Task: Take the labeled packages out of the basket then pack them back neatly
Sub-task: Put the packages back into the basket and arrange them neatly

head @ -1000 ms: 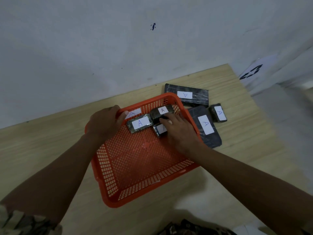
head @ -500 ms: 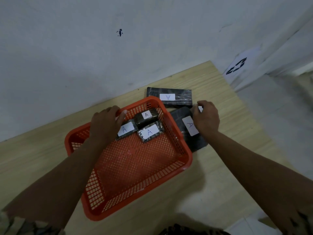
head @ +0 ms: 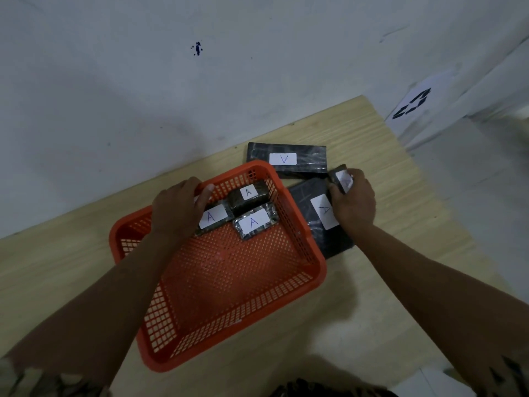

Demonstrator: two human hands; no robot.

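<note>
Three small dark wrapped packages with white "A" labels sit grouped in the upper corner of the orange perforated plastic basket (head: 217, 282) at frame centre: one nearest the far rim (head: 248, 194), one just below it toward the right wall (head: 254, 223), and one to their left (head: 213, 219), partly under the left hand (head: 179, 207). That hand rests curled over the basket's far rim, fingers closed loosely on the rim. Right of centre, the right hand (head: 353, 200) grips a fourth small labeled package (head: 341, 179), raised above a large flat black labeled package (head: 320, 216) lying just beside the basket. Another long black labeled package (head: 286, 160) lies above, on the light wooden table (head: 400, 253).
</note>
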